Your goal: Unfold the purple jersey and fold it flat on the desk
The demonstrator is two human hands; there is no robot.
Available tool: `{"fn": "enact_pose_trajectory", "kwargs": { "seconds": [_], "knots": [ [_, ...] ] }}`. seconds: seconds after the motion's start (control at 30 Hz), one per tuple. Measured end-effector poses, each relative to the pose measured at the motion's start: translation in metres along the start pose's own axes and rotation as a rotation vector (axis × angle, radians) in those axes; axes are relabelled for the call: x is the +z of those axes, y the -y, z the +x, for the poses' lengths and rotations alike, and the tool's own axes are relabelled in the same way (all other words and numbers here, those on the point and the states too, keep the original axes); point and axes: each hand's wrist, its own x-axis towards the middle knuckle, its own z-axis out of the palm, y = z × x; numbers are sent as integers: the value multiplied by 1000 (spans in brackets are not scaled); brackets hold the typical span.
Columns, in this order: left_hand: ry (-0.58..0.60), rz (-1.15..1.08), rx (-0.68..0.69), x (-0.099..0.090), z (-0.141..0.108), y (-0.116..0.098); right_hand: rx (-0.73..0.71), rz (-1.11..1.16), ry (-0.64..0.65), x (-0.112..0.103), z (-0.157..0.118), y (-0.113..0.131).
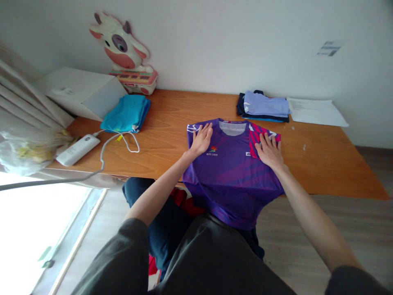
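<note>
A purple T-shirt [230, 164] lies front side up across the wooden table [190, 106], its collar towards the wall and its lower part hanging over the front edge. Pink patterning marks the shoulder on the right, and a small logo sits on the chest. My left hand [201, 140] rests flat on the shirt near the left shoulder, fingers extended. On the pink sleeve area lies my right hand [270, 151], palm down with its fingers spread. Neither hand grips the cloth.
Folded blue clothes [125, 112] lie at the left, beside a white box [86, 90] and a cow-shaped toy keyboard [125, 53]. A white power bank [78, 149] trails a cable. Behind the shirt are folded lavender clothes [266, 105] and a white packet [317, 112].
</note>
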Motion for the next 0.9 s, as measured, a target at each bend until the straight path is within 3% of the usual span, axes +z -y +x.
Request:
{"fn": "enact_pose_trajectory", "kwargs": {
  "seconds": [0.1,0.23,0.33,0.43,0.57,0.63,0.7,0.77,0.83,0.9],
  "knots": [
    [96,-29,-58,1,8,4,2,-7,4,0,0,0],
    [3,163,24,-10,7,18,3,-17,17,-1,0,0],
    [50,322,83,-17,-2,27,3,-5,6,0,1,1],
    [78,347,95,-17,-6,30,4,3,0,1,1,1],
    [-116,121,134,-23,-14,31,0,6,1,-6,-2,3],
    [-251,-26,154,-36,-30,35,-30,2,-76,-15,-7,10],
    [-342,-64,146,-51,-55,42,-105,34,-224,-26,-14,25],
    [-349,25,128,-63,-84,50,-226,142,-341,-35,-18,51],
    [-303,155,82,-69,-111,54,-382,307,-346,-39,-18,85],
    [-256,255,11,-68,-128,52,-563,439,-267,-38,-14,121]
  ]
}}
